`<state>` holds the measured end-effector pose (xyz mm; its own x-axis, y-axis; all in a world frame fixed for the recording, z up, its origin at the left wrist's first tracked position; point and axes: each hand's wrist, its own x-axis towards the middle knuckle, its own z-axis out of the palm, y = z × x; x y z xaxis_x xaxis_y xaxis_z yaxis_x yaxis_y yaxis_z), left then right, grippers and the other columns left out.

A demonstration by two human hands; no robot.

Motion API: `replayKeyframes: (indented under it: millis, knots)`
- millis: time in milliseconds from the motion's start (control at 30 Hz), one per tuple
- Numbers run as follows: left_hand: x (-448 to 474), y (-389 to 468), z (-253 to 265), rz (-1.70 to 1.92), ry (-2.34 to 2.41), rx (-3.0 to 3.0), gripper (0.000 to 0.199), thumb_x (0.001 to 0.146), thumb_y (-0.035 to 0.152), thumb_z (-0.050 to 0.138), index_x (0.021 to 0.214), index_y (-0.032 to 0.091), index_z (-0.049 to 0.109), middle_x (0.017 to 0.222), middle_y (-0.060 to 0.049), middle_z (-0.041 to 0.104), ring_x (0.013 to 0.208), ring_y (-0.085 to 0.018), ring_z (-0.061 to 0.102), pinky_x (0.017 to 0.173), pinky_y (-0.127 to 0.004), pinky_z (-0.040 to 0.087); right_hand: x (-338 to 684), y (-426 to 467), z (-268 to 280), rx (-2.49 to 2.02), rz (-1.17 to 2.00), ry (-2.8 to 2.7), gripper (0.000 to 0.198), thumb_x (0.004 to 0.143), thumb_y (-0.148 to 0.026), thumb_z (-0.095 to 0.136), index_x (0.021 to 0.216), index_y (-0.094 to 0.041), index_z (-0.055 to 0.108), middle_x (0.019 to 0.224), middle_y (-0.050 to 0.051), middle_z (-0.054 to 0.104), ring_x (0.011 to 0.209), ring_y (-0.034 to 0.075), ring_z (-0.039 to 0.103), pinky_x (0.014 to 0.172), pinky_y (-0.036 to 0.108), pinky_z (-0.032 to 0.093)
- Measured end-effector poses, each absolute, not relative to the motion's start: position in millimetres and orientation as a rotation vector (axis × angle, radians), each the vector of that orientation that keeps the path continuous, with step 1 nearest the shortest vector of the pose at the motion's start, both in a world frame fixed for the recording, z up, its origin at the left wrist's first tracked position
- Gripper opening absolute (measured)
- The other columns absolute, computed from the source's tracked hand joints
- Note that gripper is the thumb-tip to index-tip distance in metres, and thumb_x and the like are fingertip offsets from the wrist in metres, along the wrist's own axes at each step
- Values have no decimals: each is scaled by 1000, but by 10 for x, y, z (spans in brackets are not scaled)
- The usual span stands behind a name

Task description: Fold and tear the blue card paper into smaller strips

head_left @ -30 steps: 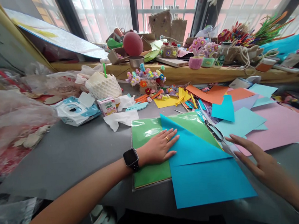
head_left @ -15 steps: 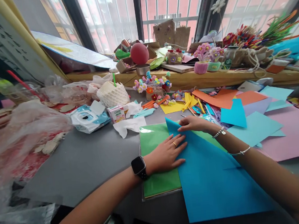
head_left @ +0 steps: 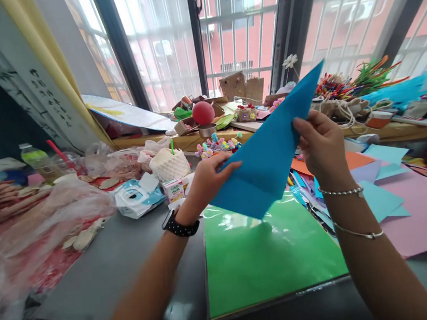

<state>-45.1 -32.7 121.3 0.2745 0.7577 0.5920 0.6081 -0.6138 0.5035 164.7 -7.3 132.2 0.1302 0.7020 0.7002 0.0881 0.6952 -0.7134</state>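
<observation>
Folded blue paper (head_left: 261, 163) up in your hands, left hand (head_left: 213, 177) fingers pinching its 9 o'clock side, right hand (head_left: 321, 144) fingers its 2 o'clock edge, green pack (head_left: 272, 265) below at 6 on the surface (head_left: 129, 268).

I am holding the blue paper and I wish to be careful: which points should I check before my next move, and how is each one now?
1. Left hand has hold of the blue paper: ok, at its left side.
2. Right hand has hold of it too: ok, at the right edge, below the raised tip.
3. Green sheet lies flat on the grey table: ok.
4. Lower corner of the blue paper is off the green sheet: cannot tell from this angle.
5. Table space to the right is free of paper: not ok; a pink sheet and pale blue pieces lie there.
</observation>
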Motion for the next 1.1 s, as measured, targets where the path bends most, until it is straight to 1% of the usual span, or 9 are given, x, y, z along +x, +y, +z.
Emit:
replayKeyframes:
  millis: [67, 200, 267, 433, 567, 667, 733, 1000, 1100]
  knots:
    - [-467, -310, 1383, 1334, 1488, 2509, 27, 78, 39, 49, 78, 16, 63, 73, -2, 65, 68, -16, 58, 62, -27, 43, 1603, -116, 1293, -689, 437, -1315, 20, 75, -36, 51, 90, -22, 52, 80, 0, 56, 78, 14, 56, 63, 29, 47]
    - [-509, -339, 1582, 1300, 1729, 2725, 21, 78, 33, 51, 85, 18, 64, 81, -4, 67, 73, -18, 59, 64, -29, 42, 1599, -177, 1193, -677, 428, -1309, 18, 73, -32, 55, 88, -23, 54, 84, 1, 59, 79, 15, 57, 69, 32, 49]
    - [-534, -381, 1621, 1242, 1761, 2759, 22, 78, 33, 50, 87, 20, 65, 84, -4, 67, 75, -19, 60, 65, -29, 42, 1638, -187, 1166, -692, 434, -1336, 18, 70, -32, 58, 85, -22, 56, 82, 2, 60, 75, 15, 57, 67, 32, 49]
    - [-627, -526, 1624, 1119, 1882, 2780, 22, 79, 33, 49, 91, 22, 64, 88, -4, 67, 78, -20, 60, 65, -29, 42, 1712, -209, 1161, -694, 461, -1359, 14, 66, -30, 62, 75, -19, 62, 68, -1, 62, 63, 13, 57, 59, 29, 50]
    - [-717, -640, 1638, 1037, 1849, 2795, 21, 79, 32, 49, 90, 22, 63, 87, -3, 67, 75, -18, 60, 64, -28, 41, 1657, -274, 1172, -740, 481, -1363, 13, 62, -28, 66, 70, -19, 63, 60, -2, 60, 54, 11, 54, 52, 26, 48]
    - [-710, -686, 1690, 1010, 1863, 2786, 20, 77, 32, 51, 90, 23, 63, 87, -3, 67, 75, -18, 60, 64, -28, 41, 1595, -312, 1171, -739, 493, -1358, 10, 63, -27, 66, 67, -18, 63, 54, -4, 57, 47, 8, 50, 46, 22, 45]
    - [-650, -692, 1732, 1022, 1841, 2786, 20, 77, 33, 51, 89, 24, 63, 85, -2, 67, 75, -17, 60, 65, -28, 41, 1563, -319, 1162, -741, 506, -1346, 10, 63, -27, 65, 68, -18, 63, 53, -4, 58, 47, 7, 51, 47, 22, 45]
    - [-354, -677, 1723, 1378, 1556, 2773, 16, 77, 31, 52, 79, 23, 66, 79, 0, 68, 73, -14, 60, 66, -25, 41, 1479, -303, 1122, -736, 585, -1359, 13, 59, -26, 68, 66, -17, 62, 56, -2, 61, 51, 9, 57, 49, 23, 50]
    - [-349, -687, 1661, 1388, 1480, 2797, 17, 76, 32, 53, 80, 22, 66, 78, 0, 68, 70, -13, 60, 63, -23, 41, 1465, -308, 1114, -739, 598, -1391, 14, 60, -27, 68, 68, -17, 63, 55, -2, 61, 51, 10, 57, 49, 24, 50]
